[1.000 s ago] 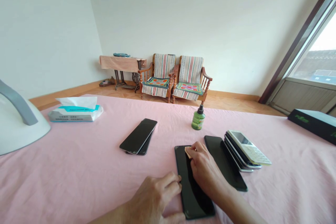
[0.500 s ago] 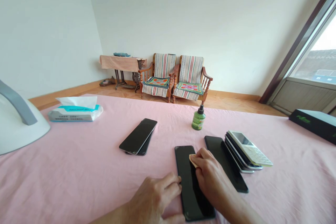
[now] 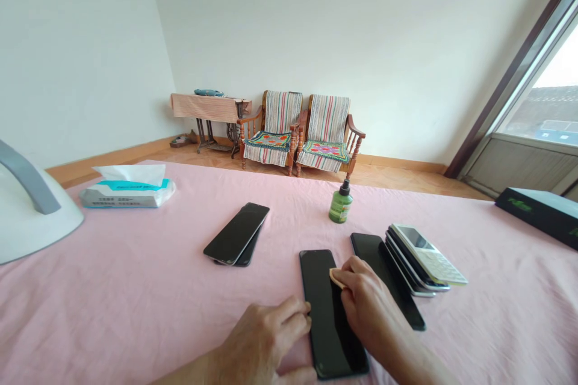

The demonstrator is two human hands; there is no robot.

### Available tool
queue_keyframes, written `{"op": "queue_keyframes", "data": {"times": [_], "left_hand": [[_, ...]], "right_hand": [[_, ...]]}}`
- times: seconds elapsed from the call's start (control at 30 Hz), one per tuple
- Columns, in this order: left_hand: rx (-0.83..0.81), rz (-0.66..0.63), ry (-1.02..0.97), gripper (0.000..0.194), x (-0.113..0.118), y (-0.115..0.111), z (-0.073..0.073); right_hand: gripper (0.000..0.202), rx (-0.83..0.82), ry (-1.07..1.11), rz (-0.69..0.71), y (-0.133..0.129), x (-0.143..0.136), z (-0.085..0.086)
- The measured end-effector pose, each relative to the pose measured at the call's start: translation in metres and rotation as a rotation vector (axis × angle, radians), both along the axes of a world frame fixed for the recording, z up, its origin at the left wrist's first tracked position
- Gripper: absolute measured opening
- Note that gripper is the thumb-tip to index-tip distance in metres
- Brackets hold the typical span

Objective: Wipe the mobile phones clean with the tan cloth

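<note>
A black smartphone (image 3: 323, 313) lies screen up on the pink cloth in front of me. My left hand (image 3: 268, 334) steadies it, with curled fingertips against its left edge and the thumb near its lower corner. Pinched in my right hand (image 3: 363, 295) is a small cream-coloured wiping pad (image 3: 336, 278), pressed on the right side of the screen; most of the pad is hidden under the fingers. Just right of that hand, another black smartphone (image 3: 383, 274) lies flat. Beside it, a stack of several phones has a white keypad phone (image 3: 428, 255) on top.
Two overlapping phones (image 3: 237, 234) lie to the left. A green spray bottle (image 3: 340, 204) stands beyond the phones. A tissue pack (image 3: 126, 192) and a white domed object with a grey handle (image 3: 31, 216) are far left; a black box (image 3: 537, 216) sits at the right edge.
My right hand has slid the pad slightly to the right and down on the screen. The left hand stays at the phone's edge. The whole view has shifted very slightly.
</note>
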State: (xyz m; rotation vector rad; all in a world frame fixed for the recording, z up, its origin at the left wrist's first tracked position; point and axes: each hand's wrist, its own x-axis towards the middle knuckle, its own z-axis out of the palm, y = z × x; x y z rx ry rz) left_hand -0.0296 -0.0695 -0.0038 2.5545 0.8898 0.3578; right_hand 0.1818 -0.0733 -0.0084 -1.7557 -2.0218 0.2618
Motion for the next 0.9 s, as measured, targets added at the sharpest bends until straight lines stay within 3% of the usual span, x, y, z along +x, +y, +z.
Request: {"op": "queue_keyframes", "data": {"times": [0.3, 0.5, 0.67, 0.9], "left_hand": [[-0.015, 0.017, 0.022, 0.044, 0.001, -0.001, 0.004], [-0.001, 0.005, 0.017, 0.043, 0.001, 0.000, 0.001], [-0.001, 0.001, 0.039, 0.039, 0.001, 0.001, 0.001], [-0.013, -0.053, -0.018, 0.036, 0.000, 0.003, 0.001]], "right_hand": [[0.039, 0.029, 0.091, 0.134, 0.000, -0.021, -0.004], [0.037, 0.029, 0.060, 0.027, -0.001, -0.017, -0.002], [0.040, 0.028, 0.128, 0.207, -0.003, -0.025, -0.002], [0.036, 0.038, 0.120, 0.069, 0.001, -0.022, -0.005]]}}
